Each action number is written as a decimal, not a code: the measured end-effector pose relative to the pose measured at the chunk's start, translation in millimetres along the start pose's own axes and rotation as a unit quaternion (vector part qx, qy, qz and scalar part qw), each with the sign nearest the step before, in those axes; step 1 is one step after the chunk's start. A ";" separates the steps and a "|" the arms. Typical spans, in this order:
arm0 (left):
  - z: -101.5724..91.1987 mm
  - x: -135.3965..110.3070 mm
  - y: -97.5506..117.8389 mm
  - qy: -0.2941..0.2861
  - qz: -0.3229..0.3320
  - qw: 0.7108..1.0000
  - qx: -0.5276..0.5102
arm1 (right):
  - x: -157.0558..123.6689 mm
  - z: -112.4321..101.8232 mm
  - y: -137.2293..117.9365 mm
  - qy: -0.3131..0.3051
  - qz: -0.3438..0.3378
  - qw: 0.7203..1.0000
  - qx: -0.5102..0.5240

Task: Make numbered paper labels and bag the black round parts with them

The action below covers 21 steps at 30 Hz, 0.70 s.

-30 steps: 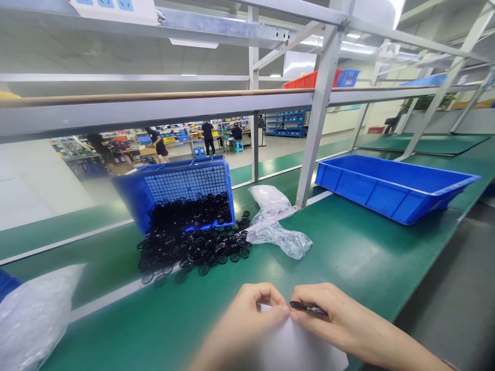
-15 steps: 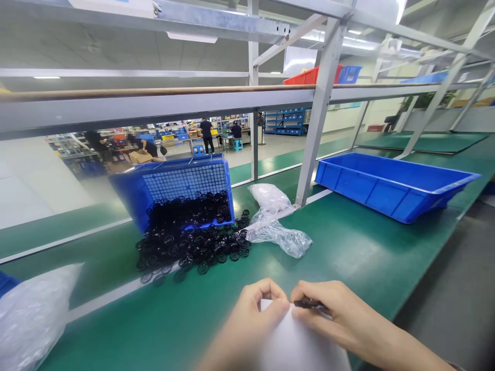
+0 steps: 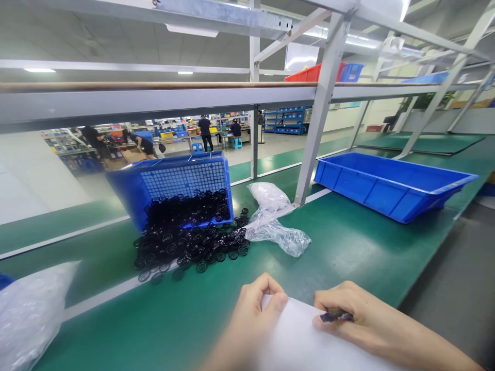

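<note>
At the bottom of the head view, my left hand (image 3: 259,306) pinches the upper left edge of a white sheet (image 3: 294,335) between thumb and fingers. My right hand (image 3: 359,319) is closed around a dark, slim black object (image 3: 335,315), whose kind I cannot make out. Its thumb and fingertips lie at the sheet's upper right edge. The sheet stretches between both hands, and its lower part runs out of the picture. Ahead on the left, many black spoked wheels (image 3: 201,242) spill from a tipped blue crate (image 3: 229,193) onto the green tabletop (image 3: 166,319).
Beyond my hands lies a clear plastic bag (image 3: 278,234) with white contents. A blue bin (image 3: 379,193) stands at the right. Another plastic bag (image 3: 34,309) is at the left edge. Metal shelf posts (image 3: 319,113) rise from the table. People work in the background.
My right hand has moved right, away from my left hand, with the black object still in it. More of the white sheet's upper edge shows between them. My left hand has hardly moved.
</note>
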<state>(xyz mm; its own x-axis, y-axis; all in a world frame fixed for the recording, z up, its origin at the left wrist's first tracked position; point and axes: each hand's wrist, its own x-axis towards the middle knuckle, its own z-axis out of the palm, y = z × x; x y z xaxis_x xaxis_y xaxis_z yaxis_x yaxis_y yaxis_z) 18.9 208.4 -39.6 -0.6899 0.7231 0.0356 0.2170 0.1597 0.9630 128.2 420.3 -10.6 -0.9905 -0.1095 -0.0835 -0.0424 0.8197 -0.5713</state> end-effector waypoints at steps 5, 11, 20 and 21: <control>-6.7 0.1 -3.4 0.018 0.010 1.000 0.012 | -3.6 -5.5 7.7 -0.002 0.029 1.000 -0.005; -15.5 0.3 -4.5 0.028 0.015 0.999 0.024 | -14.3 -12.0 9.6 -0.014 0.061 0.998 -0.006; -9.1 4.7 -11.1 0.001 0.010 1.000 -0.005 | -26.4 -10.3 18.2 -0.027 0.098 0.995 0.005; -8.8 5.3 -12.3 0.001 0.011 1.000 -0.006 | -26.5 -10.5 18.4 -0.030 0.098 0.995 0.004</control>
<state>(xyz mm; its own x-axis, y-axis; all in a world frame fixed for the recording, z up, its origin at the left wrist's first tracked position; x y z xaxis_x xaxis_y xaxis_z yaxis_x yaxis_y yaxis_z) 6.5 204.4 -48.9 -0.6868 0.7246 0.0564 0.2234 0.1366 0.9651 152.3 444.2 -10.4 -0.9699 0.0190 -0.2426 0.1526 0.8243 -0.5453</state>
